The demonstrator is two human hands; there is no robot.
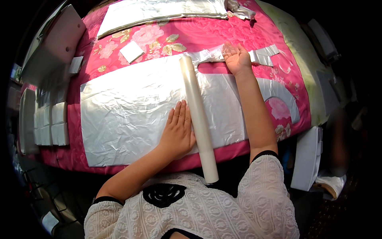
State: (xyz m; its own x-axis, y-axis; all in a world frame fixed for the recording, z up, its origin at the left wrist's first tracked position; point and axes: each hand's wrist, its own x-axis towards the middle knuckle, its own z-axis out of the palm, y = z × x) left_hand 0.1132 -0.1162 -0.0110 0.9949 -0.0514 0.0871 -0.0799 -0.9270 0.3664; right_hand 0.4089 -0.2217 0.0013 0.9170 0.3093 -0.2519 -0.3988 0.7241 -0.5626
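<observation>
While left hand (pixel 178 130) lies flat, fingers together, on crinkled silvery-white plastic sheet (pixel 119 115) — close beside long pale cylindrical tube (pixel 197 109) — right hand (pixel 238 59), palm up, rests at sheet's far silvery strap (pixel 213 55); whether gripping, cannot tell. Sheet spread on pink floral cloth (pixel 189 32), tube lying across it.

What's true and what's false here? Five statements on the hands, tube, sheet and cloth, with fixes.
1. The left hand lies on the silvery sheet. True.
2. The long pale tube lies wholly within the silvery sheet. False: its near end sticks out past the sheet, toward the person.
3. The right hand is left of the long pale tube. False: it is to the right.
4. A white square lies on the pink flowered cloth. True.
5. A flat silvery stack lies at the far side. True.
</observation>
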